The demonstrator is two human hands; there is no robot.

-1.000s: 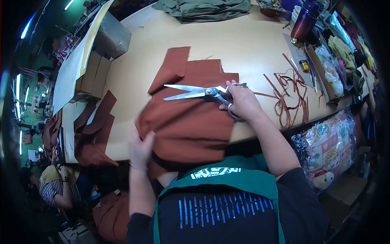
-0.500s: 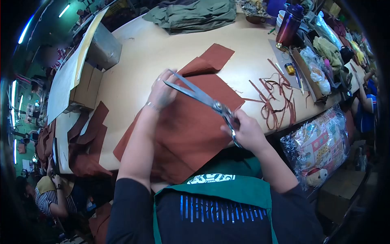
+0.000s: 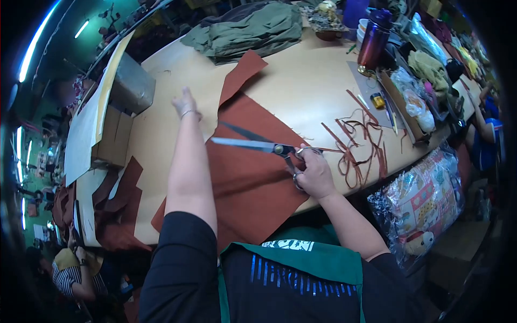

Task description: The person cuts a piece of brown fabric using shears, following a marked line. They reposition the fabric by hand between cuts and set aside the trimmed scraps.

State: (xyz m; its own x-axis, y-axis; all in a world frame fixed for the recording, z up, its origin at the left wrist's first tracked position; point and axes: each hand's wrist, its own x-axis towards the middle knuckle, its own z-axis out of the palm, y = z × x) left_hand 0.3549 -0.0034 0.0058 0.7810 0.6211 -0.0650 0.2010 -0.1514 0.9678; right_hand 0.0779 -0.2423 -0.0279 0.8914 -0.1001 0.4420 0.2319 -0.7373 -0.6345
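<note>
A large reddish-brown piece of fabric (image 3: 253, 177) lies across the table in front of me, with one strip folded up at its far end. My right hand (image 3: 315, 175) is closed round the handles of a large pair of metal scissors (image 3: 247, 142). Their blades are spread and point left above the cloth, with nothing visible between them. Beyond the fabric's left edge, my left hand (image 3: 187, 105) reaches forward over the table, fingers stretched out and holding nothing. Thin reddish-brown offcuts (image 3: 362, 140) lie in a tangle to the right.
Green cloth (image 3: 247, 32) is heaped at the far edge. Cardboard boxes (image 3: 114, 134) stand at left, near more brown fabric pieces (image 3: 121, 204). A dark bottle (image 3: 375, 40) and a crowded box (image 3: 401, 102) are at right. A plastic-wrapped patterned bundle (image 3: 423, 199) sits below the edge.
My left hand has come off the fabric and moved left and forward. The fabric's far strip has swung left. The scissors have turned more level, still in my right hand.
</note>
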